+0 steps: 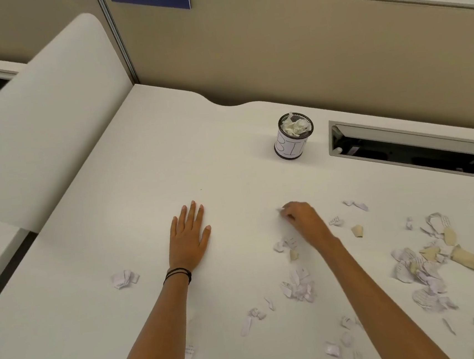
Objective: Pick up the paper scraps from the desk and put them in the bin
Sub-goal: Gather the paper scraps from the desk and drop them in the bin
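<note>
White paper shows at the fingertips of the right hand, which seems to pinch a small scrap, though blur hides the grip; the left hand lies flat and spread on the desk; the bin, already holding crumpled paper, stands ahead of the right hand, the nearer one; most paper scraps lie scattered to the right.
</note>
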`<state>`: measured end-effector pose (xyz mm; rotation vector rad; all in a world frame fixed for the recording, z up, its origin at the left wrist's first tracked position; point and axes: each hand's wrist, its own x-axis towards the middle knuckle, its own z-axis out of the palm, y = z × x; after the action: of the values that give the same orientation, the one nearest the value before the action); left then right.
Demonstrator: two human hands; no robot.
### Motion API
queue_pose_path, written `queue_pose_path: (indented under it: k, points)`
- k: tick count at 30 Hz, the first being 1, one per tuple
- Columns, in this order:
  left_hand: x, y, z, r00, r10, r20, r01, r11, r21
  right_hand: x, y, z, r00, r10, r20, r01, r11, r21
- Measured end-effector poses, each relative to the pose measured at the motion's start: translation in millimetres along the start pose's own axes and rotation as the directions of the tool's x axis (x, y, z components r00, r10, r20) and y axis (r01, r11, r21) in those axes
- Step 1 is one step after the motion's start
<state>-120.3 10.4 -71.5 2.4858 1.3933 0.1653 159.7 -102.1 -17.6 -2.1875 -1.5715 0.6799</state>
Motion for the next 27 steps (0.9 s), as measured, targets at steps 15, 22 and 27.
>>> queue_pose_path:
  k: [15,22,27]
  points:
    - [0,4,1,0.998,-0.024,-0.063,0.021,0.999,-0.042,96,-22,-122,0.92,0.319,-0.228,-0.072,0.709,0.702]
    - [0,4,1,0.998,-0.032,-0.06,0.028,0.998,-0.051,132,-32,-131,0.831,0.556,-0.017,-0.062,0.123,0.991]
    - [0,4,0,0.998,-0.035,-0.052,0.033,0.998,-0.053,148,-34,-136,0.84,0.543,0.004,-0.172,0.261,0.95]
